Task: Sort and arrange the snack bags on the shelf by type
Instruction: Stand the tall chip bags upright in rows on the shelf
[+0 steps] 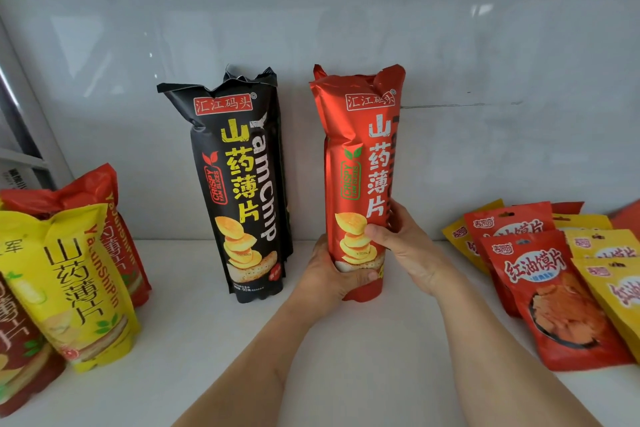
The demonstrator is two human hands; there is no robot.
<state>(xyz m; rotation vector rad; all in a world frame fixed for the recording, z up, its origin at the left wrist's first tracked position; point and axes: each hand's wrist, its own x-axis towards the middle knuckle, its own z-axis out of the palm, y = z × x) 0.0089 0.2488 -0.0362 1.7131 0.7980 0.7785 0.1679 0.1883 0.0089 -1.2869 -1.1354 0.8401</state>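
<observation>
Both hands, the left hand [327, 276] and right hand [403, 243], wrap their fingers around the tall red yam chip bag [360, 163] standing on the shelf [346, 350] beside the black yam chip bag [239, 184], and it may tip over if they let go too fast.

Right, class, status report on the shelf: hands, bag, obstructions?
Left hand and right hand grip upright red yam bag. Black yam bag stands apart, leftward. Nothing blocking.

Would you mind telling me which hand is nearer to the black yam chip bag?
Left. The left hand grips the red yam chip bag low on the side facing the black bag; the right hand grips its far side.
</observation>
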